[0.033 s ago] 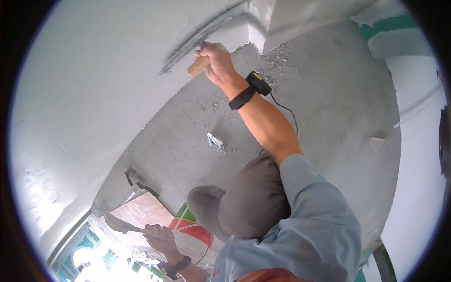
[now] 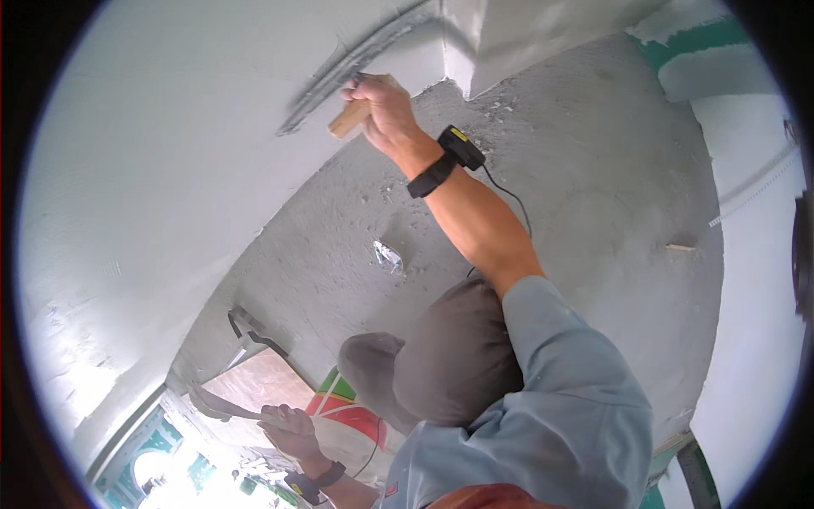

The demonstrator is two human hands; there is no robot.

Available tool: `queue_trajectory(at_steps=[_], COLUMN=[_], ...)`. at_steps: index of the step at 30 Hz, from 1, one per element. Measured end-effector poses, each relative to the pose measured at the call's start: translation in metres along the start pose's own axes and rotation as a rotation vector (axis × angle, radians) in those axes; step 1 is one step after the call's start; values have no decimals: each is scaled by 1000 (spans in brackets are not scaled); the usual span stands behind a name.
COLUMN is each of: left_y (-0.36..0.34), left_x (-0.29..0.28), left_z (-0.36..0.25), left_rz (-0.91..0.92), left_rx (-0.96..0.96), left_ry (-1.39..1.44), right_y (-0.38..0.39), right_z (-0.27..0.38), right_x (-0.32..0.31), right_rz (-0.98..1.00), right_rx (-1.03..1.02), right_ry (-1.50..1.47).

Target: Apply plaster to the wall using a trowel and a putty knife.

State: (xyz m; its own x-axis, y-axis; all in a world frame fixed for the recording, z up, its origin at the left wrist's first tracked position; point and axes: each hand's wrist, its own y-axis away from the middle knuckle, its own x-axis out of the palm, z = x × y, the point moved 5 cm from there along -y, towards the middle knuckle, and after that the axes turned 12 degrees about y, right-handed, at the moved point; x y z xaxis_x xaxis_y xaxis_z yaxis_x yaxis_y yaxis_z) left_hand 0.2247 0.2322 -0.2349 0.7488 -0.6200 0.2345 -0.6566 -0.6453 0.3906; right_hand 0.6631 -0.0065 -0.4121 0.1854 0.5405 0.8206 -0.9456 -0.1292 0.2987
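My right hand [image 2: 386, 110] is closed round the wooden handle of a plastering trowel [image 2: 339, 75]. Its long grey blade lies against the pale wall [image 2: 170, 144], just left of a wall corner, and looks smeared by motion. Low on the left, my left hand [image 2: 291, 427] grips a putty knife [image 2: 218, 405] whose flared blade points to the left. The fingers of that hand wrap round its handle, away from the wall. A black strap with a small box sits on each wrist.
Grey rough floor [image 2: 593, 170] spreads below the wall, with crumbs of plaster near the corner. A crumpled scrap [image 2: 388, 256] lies mid-floor. A wooden board [image 2: 270, 377] and a red, green and white bag [image 2: 343, 399] are by my left arm. A small stick [image 2: 680, 248] lies at right.
My right hand and the trowel have slid slightly left and down along the wall. My left hand with the putty knife stays almost in place.
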Motion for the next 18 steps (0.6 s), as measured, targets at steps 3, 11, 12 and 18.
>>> queue_trajectory(at_steps=[3, 11, 12, 18], left_y=[1, 13, 13, 22], left_x=[-9, 7, 6, 12], left_z=[-4, -20, -23, -37], left_rz=[31, 184, 209, 160], left_rx=[55, 147, 175, 179], left_ry=[7, 75, 93, 203], right_y=[23, 83, 90, 103], right_z=[44, 140, 151, 227], right_x=[72, 222, 249, 393], right_rz=[69, 110, 142, 214], right_rx=[-58, -80, -88, -193], right_ry=[-30, -48, -31, -148])
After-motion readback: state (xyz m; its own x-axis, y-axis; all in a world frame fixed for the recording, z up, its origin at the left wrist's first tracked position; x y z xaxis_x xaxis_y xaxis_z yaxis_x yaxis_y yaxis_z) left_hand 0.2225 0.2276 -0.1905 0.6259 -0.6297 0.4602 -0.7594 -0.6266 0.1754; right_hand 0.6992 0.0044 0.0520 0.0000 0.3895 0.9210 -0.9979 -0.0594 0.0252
